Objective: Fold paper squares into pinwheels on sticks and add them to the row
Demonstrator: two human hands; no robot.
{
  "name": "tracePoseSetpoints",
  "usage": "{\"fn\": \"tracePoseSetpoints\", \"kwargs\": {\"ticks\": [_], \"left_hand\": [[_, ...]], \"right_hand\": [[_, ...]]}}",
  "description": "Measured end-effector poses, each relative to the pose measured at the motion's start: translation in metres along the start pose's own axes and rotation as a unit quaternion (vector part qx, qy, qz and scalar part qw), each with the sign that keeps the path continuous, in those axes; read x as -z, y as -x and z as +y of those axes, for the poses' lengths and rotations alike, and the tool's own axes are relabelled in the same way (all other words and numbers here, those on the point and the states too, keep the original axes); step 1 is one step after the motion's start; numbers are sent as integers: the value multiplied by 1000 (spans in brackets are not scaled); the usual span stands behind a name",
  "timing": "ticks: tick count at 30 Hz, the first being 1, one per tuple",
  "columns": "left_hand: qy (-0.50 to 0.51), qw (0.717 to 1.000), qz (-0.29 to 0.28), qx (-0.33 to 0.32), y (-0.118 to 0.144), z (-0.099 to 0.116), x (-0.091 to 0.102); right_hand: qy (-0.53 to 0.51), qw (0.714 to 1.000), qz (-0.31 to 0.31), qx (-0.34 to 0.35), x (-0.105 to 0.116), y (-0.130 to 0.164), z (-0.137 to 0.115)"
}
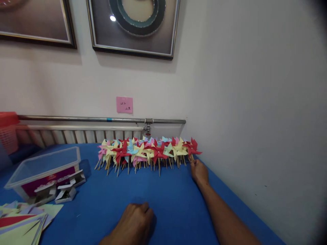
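Right hand (200,172): out at the right end of the pinwheels (158,152), thumb and fingers pinched on the stick (191,158) of a red pinwheel (192,147). That one is the last at the right edge of the bunch, near the side wall (255,136).

Left hand (138,216): near side of the blue table (107,197), back of hand up, fingers curled under. Palm side hidden, so can't tell how far closed or whether anything's in it. Well apart from the pinwheels.

Pinwheels sit bunched in a wide band at the back of the table, in front of the radiator (84,136). Heads overlap: red, yellow, pink, light blue, pale green. Sticks point toward the near side.

Left side of table: clear plastic tub (51,177) with purple label, small open boxes (65,193) by its near side, loose stack of colored paper (20,228) closest in.
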State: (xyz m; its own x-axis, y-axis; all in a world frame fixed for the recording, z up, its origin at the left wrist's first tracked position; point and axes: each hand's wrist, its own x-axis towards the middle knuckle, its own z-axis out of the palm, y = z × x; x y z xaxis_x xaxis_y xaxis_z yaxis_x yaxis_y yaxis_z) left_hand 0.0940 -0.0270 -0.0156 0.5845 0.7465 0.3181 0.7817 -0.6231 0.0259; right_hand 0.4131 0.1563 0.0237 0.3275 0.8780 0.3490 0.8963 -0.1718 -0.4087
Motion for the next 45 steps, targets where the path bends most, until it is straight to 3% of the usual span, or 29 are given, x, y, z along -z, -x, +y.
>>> {"fn": "tracePoseSetpoints", "kwargs": {"ticks": [11,20,30,33,36,38,40,45], "left_hand": [[3,999,-33,18,-1,0,0],[10,1000,-24,15,1,-1,-3],[21,999,-17,18,0,1,5],[11,999,-26,22,-2,5,14],[9,999,-29,19,-6,9,26],[4,999,-36,33,-6,7,34],[7,997,-49,57,-1,1,41],[-49,986,-36,153,41,-16,53]], "right_hand": [[-3,1000,-15,4,-2,-5,-8],[1,999,-41,0,1,3,-12],[-17,999,14,31,19,24,-19],[-55,991,2,120,20,54,-41],[-169,943,-34,284,10,105,-81],[-223,908,-82,344,3,141,-112],[-284,886,-125,344,-1,169,-143],[-438,858,-173,204,-7,206,-208]]}}
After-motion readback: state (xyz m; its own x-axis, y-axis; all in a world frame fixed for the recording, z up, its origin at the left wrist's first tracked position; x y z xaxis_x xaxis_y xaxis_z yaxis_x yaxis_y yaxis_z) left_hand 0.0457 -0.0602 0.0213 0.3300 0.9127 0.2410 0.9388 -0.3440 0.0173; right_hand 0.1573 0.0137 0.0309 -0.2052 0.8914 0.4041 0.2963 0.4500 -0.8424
